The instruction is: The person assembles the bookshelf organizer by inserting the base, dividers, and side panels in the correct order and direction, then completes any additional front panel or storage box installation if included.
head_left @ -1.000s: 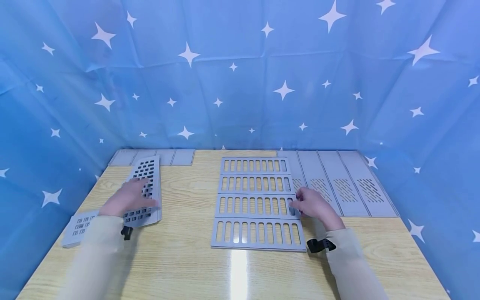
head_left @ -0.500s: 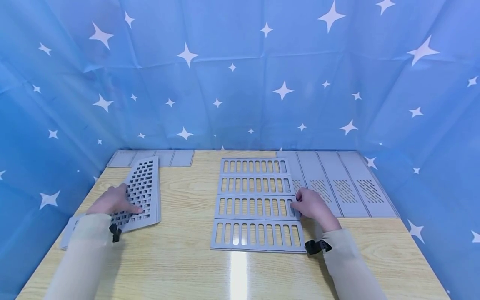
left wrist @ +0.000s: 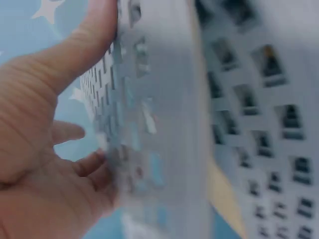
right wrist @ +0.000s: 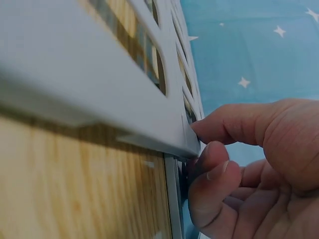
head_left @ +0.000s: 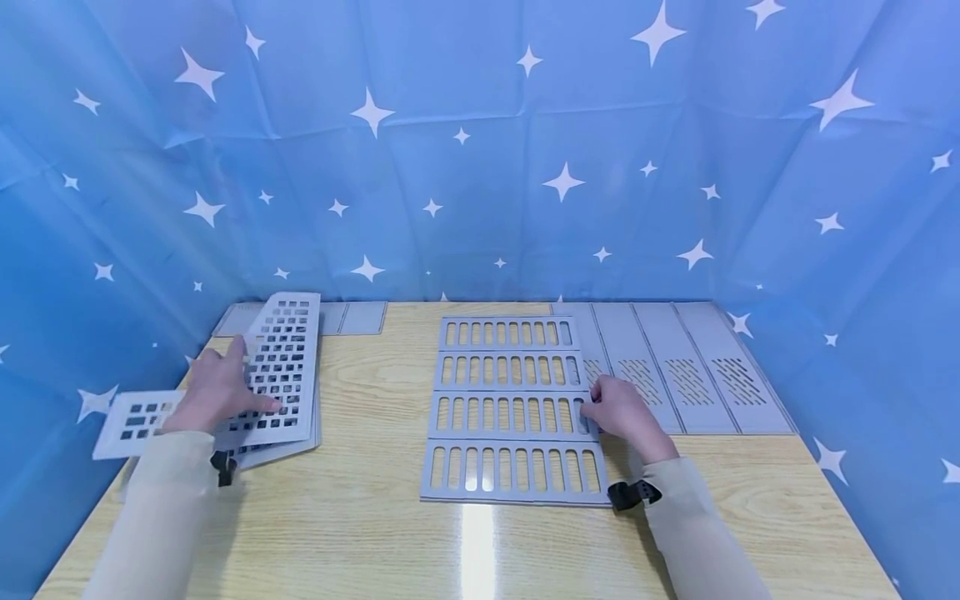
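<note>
My left hand (head_left: 213, 387) holds a pale grey panel (head_left: 305, 358) with rows of small rectangular holes and a slanted upper corner. In the left wrist view the thumb (left wrist: 92, 37) lies along the panel's edge and the fingers are on its other side. A similar perforated panel (left wrist: 299, 144) lies below, with a gap between them. A smaller holed section (head_left: 112, 429) sticks out left of the hand. My right hand (head_left: 624, 412) pinches the right edge of a slotted grey panel (head_left: 510, 436), made of several rows of long slots, between thumb (right wrist: 227, 124) and fingers.
Flat grey panels (head_left: 693, 337) with slanted slots lie at the back right, partly under the slotted panel. More plain grey panels (head_left: 365, 318) lie at the back left. A blue star-patterned curtain (head_left: 480, 167) encloses the wooden table (head_left: 360, 517) at the back and sides.
The left hand has shifted left onto the perforated panel's left side, gripped it and raised it off the similar one below. The right hand stays at the slotted panel's edge.
</note>
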Demonstrator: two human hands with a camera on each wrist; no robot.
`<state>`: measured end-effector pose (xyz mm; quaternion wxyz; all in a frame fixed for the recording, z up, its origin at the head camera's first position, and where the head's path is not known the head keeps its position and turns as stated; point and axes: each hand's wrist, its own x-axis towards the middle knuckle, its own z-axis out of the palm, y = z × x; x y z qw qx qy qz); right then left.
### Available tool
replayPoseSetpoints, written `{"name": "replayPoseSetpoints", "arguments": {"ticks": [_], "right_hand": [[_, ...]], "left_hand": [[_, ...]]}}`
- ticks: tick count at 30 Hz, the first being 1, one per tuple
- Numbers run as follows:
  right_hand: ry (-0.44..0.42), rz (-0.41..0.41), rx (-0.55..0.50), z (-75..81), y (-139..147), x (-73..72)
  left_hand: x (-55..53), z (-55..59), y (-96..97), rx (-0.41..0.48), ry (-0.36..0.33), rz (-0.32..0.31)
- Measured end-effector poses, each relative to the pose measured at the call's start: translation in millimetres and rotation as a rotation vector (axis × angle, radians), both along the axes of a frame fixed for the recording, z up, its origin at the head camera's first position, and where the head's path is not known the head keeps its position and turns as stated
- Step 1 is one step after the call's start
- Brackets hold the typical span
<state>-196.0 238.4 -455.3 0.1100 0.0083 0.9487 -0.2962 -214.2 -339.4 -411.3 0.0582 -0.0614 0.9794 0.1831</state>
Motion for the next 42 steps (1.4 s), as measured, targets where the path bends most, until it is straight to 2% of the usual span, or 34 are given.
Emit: {"name": "replayPoseSetpoints", "arguments": {"ticks": [3,6,11,17,25,30,34,42], "right_hand": [[-0.017,-0.01,-0.02,1.5,2,0.3],[-0.026,-0.003,-0.039,3.4,3,1.2],[-0.04,-0.015,-0.06,5.9,5,3.0],[-0.033,-0.001,-0.076,4.8,9,4.5],[-0.028,0.022,-0.07,3.9,13,5.5],[-0.01,0.059,-0.043,7.3,16,8.1],[0.002,0.079,-0.008,11.2,17,11.0],[0.023,0.136,0.062,18.7,24,19.8]], "left_hand": [[0.4,9.0,7.2,0.023,0.115,-0.01],[2.6,19.3,16.7,0.05,0.186,-0.029],[8.7,34.8,41.3,0.037,0.291,-0.067],[16.6,46.8,70.5,0.0,0.361,-0.102],[19.4,59.4,90.7,0.033,0.47,-0.211],[15.3,63.1,104.1,0.09,0.533,-0.255],[9.2,59.9,115.4,0.149,0.598,-0.294],[-1.1,49.0,137.4,0.312,0.607,-0.31]]}}
